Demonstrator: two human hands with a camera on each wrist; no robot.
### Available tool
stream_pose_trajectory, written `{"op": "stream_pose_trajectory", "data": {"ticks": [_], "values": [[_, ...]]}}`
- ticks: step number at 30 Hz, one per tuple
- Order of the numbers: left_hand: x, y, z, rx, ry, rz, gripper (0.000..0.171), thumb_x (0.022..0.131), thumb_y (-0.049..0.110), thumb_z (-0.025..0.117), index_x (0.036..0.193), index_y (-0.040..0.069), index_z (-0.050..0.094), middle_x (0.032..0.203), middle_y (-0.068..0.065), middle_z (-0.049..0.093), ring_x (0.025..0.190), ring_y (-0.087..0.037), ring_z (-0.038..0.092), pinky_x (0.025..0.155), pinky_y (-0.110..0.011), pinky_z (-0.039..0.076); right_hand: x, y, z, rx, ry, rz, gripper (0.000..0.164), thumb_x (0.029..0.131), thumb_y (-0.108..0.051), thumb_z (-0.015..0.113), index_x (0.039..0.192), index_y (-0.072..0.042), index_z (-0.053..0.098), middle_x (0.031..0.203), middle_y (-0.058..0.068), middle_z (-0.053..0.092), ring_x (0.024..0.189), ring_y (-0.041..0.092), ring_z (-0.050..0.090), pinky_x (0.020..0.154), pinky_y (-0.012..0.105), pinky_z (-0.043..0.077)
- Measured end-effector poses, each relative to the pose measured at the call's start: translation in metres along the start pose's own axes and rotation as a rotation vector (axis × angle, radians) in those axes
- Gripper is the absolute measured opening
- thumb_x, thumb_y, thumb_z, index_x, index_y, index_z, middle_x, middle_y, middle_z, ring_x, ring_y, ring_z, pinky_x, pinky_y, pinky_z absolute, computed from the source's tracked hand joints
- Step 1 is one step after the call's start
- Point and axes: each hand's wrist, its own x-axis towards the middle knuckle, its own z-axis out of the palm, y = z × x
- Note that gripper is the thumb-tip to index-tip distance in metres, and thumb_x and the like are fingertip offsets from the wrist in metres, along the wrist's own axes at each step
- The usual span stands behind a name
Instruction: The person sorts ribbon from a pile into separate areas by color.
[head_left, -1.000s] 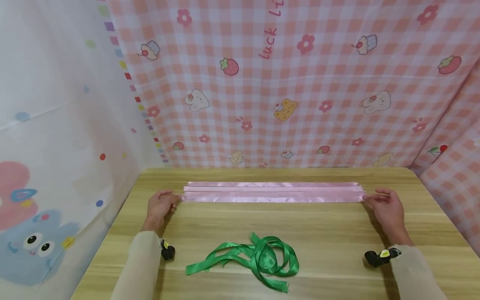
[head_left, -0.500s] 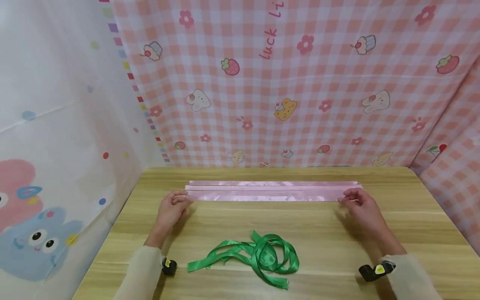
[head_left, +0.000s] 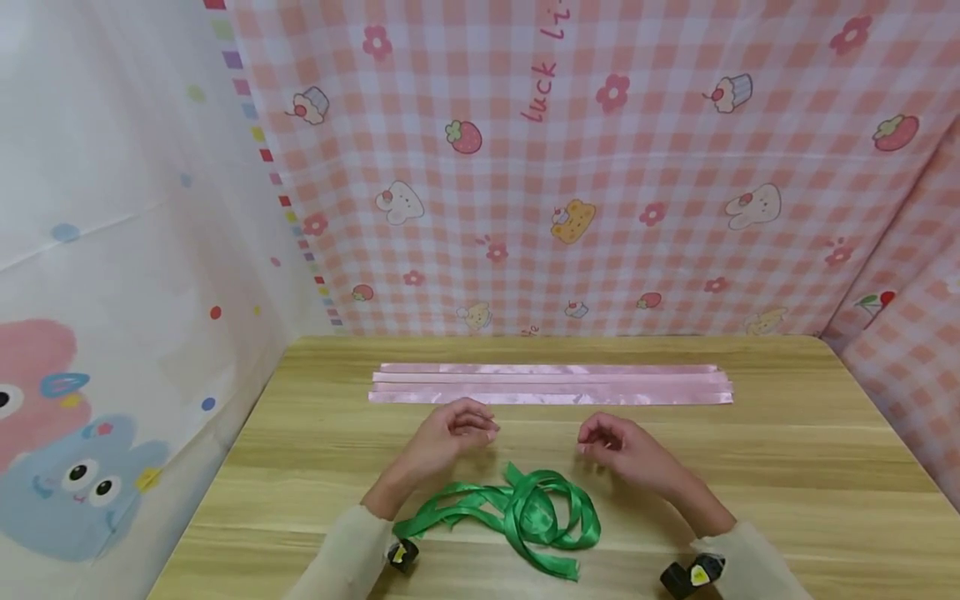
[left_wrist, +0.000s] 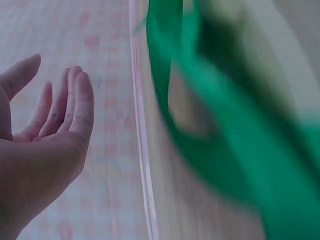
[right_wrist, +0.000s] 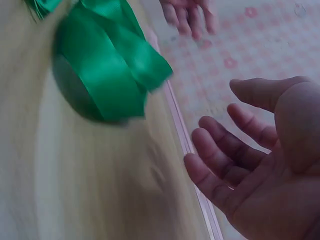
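Observation:
Several pink satin ribbon strips (head_left: pixel 555 385) lie flat and side by side toward the back of the table. In front of them is a loose, tangled heap of green satin ribbon (head_left: pixel 517 517). My left hand (head_left: pixel 453 433) hovers above and behind the heap's left part, fingers relaxed, holding nothing. To the right of the heap, my right hand (head_left: pixel 622 446) is held up with loosely bent fingers and nothing in them. Both wrist views show a gap between thumb and fingers. The green ribbon (left_wrist: pixel 215 165) looks large and blurred in the left wrist view.
The wooden table (head_left: pixel 810 467) has its back edge against a pink checked cloth (head_left: pixel 510 183). A white cloth with cartoon prints (head_left: pixel 135 275) hangs on the left. A black wrist camera (head_left: pixel 402 554) sits at the left sleeve, another camera (head_left: pixel 690 575) at the right.
Both hands have left the ends of the pink ribbon strips and moved inward and toward the front, near the green ribbon. The pink strips and green heap lie as before.

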Motion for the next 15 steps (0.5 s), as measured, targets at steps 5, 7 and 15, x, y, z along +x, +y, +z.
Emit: {"op": "stream_pose_trajectory", "data": {"ticks": [5, 7, 15], "values": [[0.009, 0.001, 0.031, 0.057, -0.115, -0.014, 0.029, 0.096, 0.01, 0.065, 0.122, -0.001, 0.058, 0.121, -0.021, 0.064, 0.11, -0.031, 0.062, 0.091, -0.031, 0.052, 0.003, -0.004, 0.017, 0.007, -0.081, 0.0, 0.013, 0.096, -0.011, 0.064, 0.103, -0.002, 0.06, 0.096, 0.014, 0.064, 0.087, 0.025, 0.062, 0.075, 0.031, 0.055], [0.012, 0.0, 0.039, 0.078, -0.147, -0.02, 0.029, 0.096, 0.01, 0.064, 0.123, -0.001, 0.058, 0.122, -0.019, 0.064, 0.111, -0.029, 0.062, 0.091, -0.03, 0.051, 0.003, -0.005, 0.022, 0.001, -0.096, 0.007, 0.013, 0.096, -0.013, 0.064, 0.104, -0.002, 0.06, 0.097, 0.011, 0.064, 0.088, 0.021, 0.062, 0.076, 0.029, 0.054], [0.013, -0.007, 0.05, 0.118, -0.253, -0.043, 0.03, 0.097, 0.01, 0.063, 0.125, 0.002, 0.058, 0.118, -0.013, 0.068, 0.11, -0.02, 0.064, 0.093, -0.028, 0.051, -0.001, -0.007, 0.031, -0.028, -0.115, 0.046, 0.017, 0.095, -0.015, 0.066, 0.104, -0.002, 0.059, 0.096, 0.007, 0.062, 0.088, 0.019, 0.058, 0.075, 0.025, 0.049]]}}
